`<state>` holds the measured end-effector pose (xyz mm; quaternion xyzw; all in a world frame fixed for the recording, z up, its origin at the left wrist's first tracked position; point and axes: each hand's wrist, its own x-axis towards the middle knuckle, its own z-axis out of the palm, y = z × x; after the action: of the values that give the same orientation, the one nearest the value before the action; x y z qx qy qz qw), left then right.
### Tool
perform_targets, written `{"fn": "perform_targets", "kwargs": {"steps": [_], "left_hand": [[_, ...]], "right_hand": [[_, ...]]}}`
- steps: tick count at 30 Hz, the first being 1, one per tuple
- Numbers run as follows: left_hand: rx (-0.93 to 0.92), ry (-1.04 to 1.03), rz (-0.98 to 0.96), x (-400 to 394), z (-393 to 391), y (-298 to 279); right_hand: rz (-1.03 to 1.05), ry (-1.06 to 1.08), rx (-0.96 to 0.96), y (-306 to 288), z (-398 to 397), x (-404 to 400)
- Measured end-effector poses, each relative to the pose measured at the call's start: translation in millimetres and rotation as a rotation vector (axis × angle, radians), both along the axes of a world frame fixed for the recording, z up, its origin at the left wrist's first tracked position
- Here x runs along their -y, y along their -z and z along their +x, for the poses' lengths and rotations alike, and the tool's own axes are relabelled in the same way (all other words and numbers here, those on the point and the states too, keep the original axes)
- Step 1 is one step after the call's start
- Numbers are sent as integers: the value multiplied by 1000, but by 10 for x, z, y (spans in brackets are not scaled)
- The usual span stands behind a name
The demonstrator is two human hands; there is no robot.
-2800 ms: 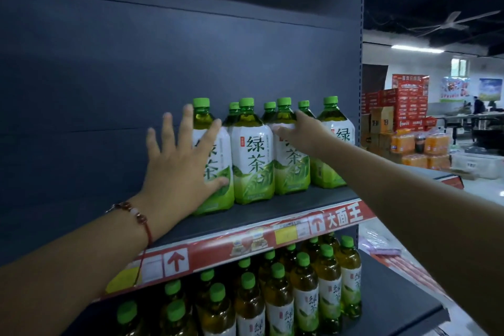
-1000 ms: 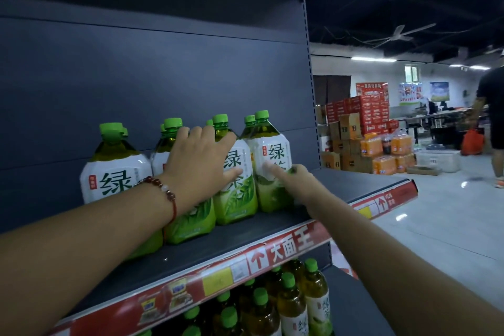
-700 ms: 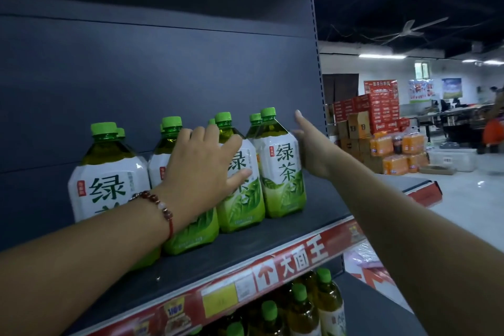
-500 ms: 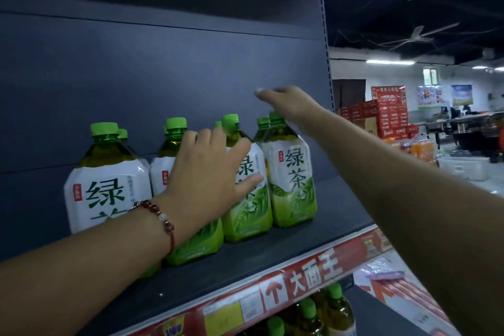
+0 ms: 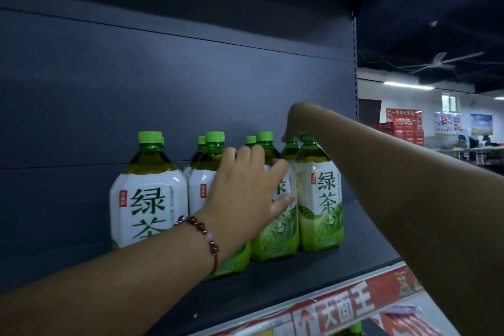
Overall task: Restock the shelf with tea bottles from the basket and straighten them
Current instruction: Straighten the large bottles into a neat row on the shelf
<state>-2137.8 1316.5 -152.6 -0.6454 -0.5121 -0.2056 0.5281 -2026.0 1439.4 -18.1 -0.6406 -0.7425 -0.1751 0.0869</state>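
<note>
Several green tea bottles with green caps stand upright in two rows on the dark shelf. My left hand, with a bead bracelet on the wrist, lies flat with fingers spread against the fronts of the middle bottles. My right hand reaches over from the right and pinches the caps of the rightmost bottle and the one behind it. The leftmost bottle stands apart from the others, untouched. The basket is out of view.
The shelf's red and white price strip runs along its front edge. A dark back panel rises behind the bottles. Bare shelf surface lies right of the bottles. Far right, stacked red cartons and tables stand in the store.
My right hand went from the side of the rightmost bottle up over it and down onto the caps. My left hand stayed pressed on the middle bottles. The camera drew nearer.
</note>
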Motion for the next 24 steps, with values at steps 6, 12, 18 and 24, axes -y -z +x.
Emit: {"fn": "perform_targets", "kwargs": {"steps": [6,12,18,24], "left_hand": [[3,-31,-23,23,-3,7],[-6,-24,-6,7,-16,23],[-2,-32,-2,2,-16,42],[-8,-27,2,11,-27,52]], "right_hand": [[-61,34,83,55,-117,-28],[-24,-86,11,47,-19,-61],[-21,-141,-297,86,-5,-114],[92,-351,-866,277,230,100]]}}
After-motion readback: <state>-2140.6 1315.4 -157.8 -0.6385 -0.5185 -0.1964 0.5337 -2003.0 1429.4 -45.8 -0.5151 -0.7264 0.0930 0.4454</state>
